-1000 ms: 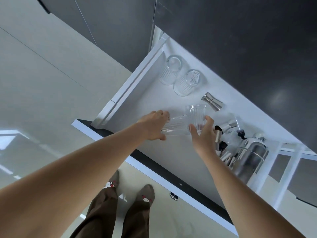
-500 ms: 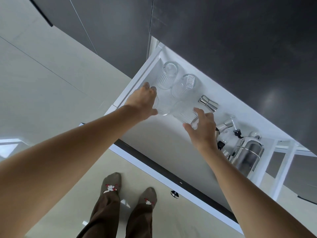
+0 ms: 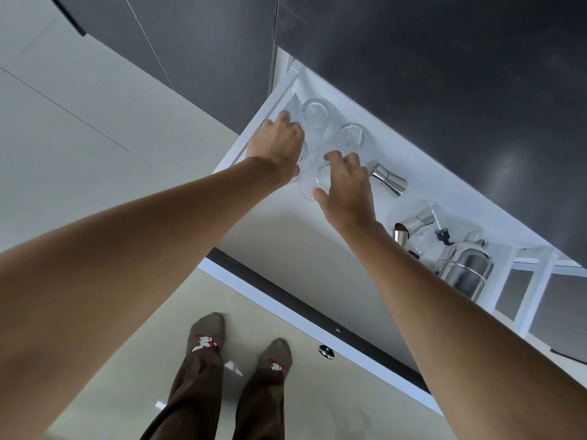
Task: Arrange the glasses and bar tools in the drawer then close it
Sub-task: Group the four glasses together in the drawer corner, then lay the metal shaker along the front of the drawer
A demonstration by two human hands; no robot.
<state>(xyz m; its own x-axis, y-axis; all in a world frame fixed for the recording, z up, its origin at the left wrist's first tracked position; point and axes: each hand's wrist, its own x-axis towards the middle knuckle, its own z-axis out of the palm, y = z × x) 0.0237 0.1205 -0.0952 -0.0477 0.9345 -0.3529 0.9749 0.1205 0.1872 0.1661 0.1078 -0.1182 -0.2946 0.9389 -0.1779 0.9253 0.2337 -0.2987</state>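
Note:
The white drawer stands pulled out. At its far left corner two ribbed glasses stand upside down, one at the back and one with a label on its base. My left hand grips a third glass, mostly hidden under the palm, beside the drawer's left wall. My right hand holds a fourth ribbed glass just in front of the labelled one. A steel jigger lies to the right. A steel shaker and several small bar tools crowd the right end.
Dark cabinet fronts rise behind the drawer. The drawer's front panel carries a round knob. My feet in socks stand on the pale glossy floor below. A white rack frame sits at the drawer's right.
Both hands moved up and left toward the drawer's far left corner, each carrying a glass from the drawer's middle to beside the two upside-down glasses.

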